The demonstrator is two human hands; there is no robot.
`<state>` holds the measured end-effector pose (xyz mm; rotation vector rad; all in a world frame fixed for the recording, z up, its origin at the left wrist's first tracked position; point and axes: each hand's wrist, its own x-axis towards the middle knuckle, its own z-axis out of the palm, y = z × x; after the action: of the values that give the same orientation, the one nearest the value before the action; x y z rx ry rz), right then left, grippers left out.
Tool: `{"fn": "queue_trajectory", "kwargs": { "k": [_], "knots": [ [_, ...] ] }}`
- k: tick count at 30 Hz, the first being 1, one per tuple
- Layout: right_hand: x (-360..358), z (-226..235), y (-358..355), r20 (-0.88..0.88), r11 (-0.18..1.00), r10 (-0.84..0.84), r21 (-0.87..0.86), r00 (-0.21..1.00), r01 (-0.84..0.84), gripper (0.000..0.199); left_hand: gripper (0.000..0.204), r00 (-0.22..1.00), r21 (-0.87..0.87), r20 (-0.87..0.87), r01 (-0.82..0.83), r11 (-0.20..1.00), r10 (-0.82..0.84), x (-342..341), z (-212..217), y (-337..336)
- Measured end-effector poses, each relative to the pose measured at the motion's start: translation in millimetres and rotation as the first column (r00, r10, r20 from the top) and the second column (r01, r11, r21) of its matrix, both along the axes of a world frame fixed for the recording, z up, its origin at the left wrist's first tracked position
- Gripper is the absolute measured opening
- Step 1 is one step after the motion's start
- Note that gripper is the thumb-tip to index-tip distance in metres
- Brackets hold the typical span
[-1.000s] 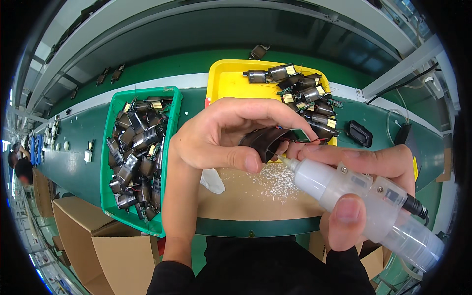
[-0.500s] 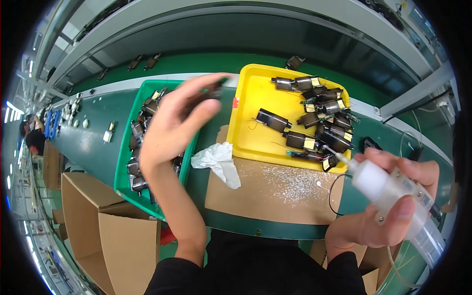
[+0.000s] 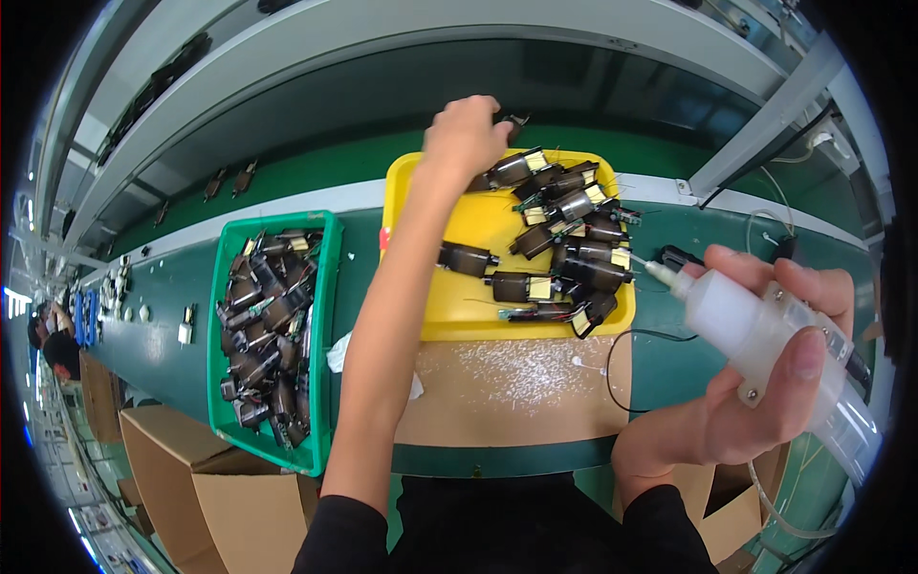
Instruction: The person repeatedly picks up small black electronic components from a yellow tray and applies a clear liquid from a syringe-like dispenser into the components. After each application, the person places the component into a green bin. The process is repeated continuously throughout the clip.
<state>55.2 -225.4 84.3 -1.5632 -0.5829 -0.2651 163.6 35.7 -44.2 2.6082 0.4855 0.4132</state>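
Green bin (image 3: 325,287) of dark parts left of yellow tray (image 3: 421,306).

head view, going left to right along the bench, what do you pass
cardboard box → green bin of dark small motors → left forearm → yellow tray holding more motors → right hand holding a translucent dispenser bottle

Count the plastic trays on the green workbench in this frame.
2. A green tray of small motor parts sits to the left of the person's outstretched left arm; a yellow tray with more of them lies ahead, under the left hand. None looks hidden.
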Motion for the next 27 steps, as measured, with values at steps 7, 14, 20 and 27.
{"fn": "queue_trajectory", "kwargs": {
  "k": [7,14,20,27],
  "knots": [
    [4.6,0.8,-2.9,-0.043,0.999,0.025,-0.028,0.999,-0.027,0.035,0.034,0.956,0.13,-0.289,-0.013,0.991,0.051,99.9,-63.3,-2.3],
    [6.9,-6.6,2.5,-0.004,0.995,0.044,0.091,0.999,-0.043,0.034,0.03,0.945,-0.866,0.239,0.311,0.391,-0.223,-6.3,15.8,-23.1],
    [-8.1,-11.2,18.5,-0.007,0.996,0.017,0.083,1.0,-0.016,0.042,0.044,0.802,-0.816,0.551,0.461,-0.349,-0.229,-102.7,39.0,-40.9],
    [-35.5,-9.6,31.0,-0.17,0.998,0.009,0.066,0.985,0.002,0.053,0.066,0.627,-0.697,0.716,0.618,-0.365,-0.306,-143.7,45.0,-52.5]
  ]
}}
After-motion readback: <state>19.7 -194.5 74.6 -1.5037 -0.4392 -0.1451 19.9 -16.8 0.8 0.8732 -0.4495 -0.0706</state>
